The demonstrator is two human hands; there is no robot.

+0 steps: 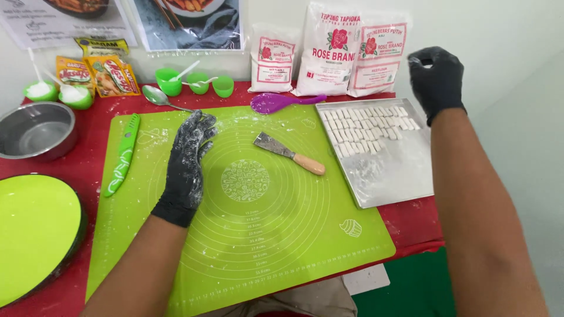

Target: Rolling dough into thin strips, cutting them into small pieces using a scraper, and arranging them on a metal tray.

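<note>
Right now my left hand (pixel 187 161), in a flour-dusted black glove, lies flat and open on the green silicone mat (pixel 258 235), gripping nothing. Just beside it to the right on the mat lies the scraper (pixel 288 152) with its wooden handle. My right hand (pixel 436 79) hovers raised above the far corner of the metal tray (pixel 393 176), fingers curled loosely, nothing visible in them. Rows of small white dough pieces (pixel 367 126) fill the tray's far half.

A single head-worn camera looks steeply down, close, over the green mat (pixel 252 235) toward the back wall.
</note>
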